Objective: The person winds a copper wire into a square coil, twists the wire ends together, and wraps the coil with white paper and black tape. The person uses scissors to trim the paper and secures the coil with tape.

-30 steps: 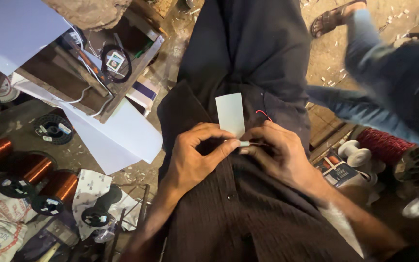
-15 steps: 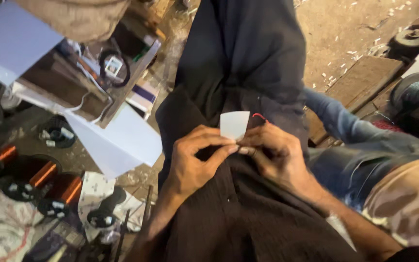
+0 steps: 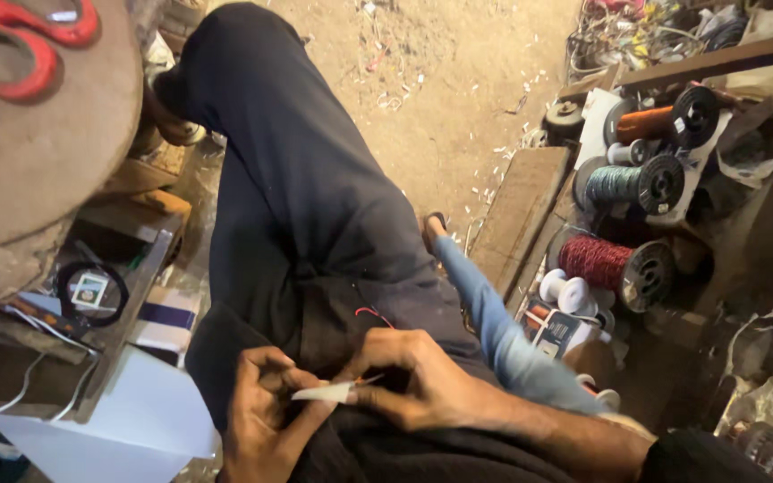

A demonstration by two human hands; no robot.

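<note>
My left hand [image 3: 261, 416] and my right hand [image 3: 404, 376] meet over my lap, on dark trousers [image 3: 306, 197]. Both pinch a small white paper piece [image 3: 322, 392], which shows edge-on between the fingertips. A thin red wire [image 3: 370, 314] lies on the trousers just above my right hand.
Red-handled scissors [image 3: 24, 36] rest on a round brown block at top left. White paper sheets [image 3: 127, 429] lie at lower left. Spools of red [image 3: 606, 264], green [image 3: 632, 183] and copper wire [image 3: 659, 121] stand at right. Another person's blue-trousered leg [image 3: 494, 331] crosses beside my right arm.
The view has swung up and to the right. The white paper piece, upright and broad a second ago, is now folded or turned flat between my fingertips.
</note>
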